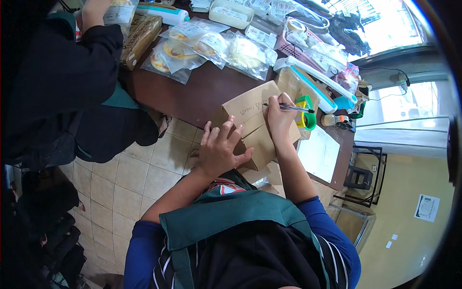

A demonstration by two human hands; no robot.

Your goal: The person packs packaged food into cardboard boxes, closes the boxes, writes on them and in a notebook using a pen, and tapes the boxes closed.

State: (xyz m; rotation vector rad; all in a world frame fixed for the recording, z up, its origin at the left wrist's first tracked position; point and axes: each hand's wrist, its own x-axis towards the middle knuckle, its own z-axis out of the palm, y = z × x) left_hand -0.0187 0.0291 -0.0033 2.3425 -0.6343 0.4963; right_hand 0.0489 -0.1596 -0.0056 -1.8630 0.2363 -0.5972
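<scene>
Right fingers [273, 103] clamping pen [303, 110], writing on cardboard box [260, 140]; left fingers [225, 129] resting apart, bracing it; next stroke needing box steady.

Brown table [192, 98] bears plastic packets [209, 44], papers [319, 153], pink basket [290, 47].

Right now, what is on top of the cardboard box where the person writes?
On the cardboard box are some handwriting, the left hand and the right hand holding a pen. Whatever lies beneath the hands is covered.
</scene>
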